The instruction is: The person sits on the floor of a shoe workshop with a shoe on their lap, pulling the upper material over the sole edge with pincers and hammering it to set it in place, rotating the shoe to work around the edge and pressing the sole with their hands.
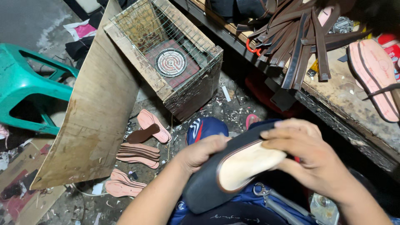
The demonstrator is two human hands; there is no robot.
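I hold a dark shoe sole [208, 183] with a pale tan insole face [246, 164] over my lap. My left hand [202, 152] grips its upper left side from behind. My right hand [306, 156] lies over its toe end, fingers pressing on the dark rim. Both hands are closed on the sole.
A wooden box with a wire grid top and a round heater coil [171, 62] stands ahead. A plywood board [93, 112] leans at left beside a green stool [25, 83]. Pink insoles [137, 152] lie on the floor. Brown straps [296, 37] and a pink sole [375, 75] sit on the bench at right.
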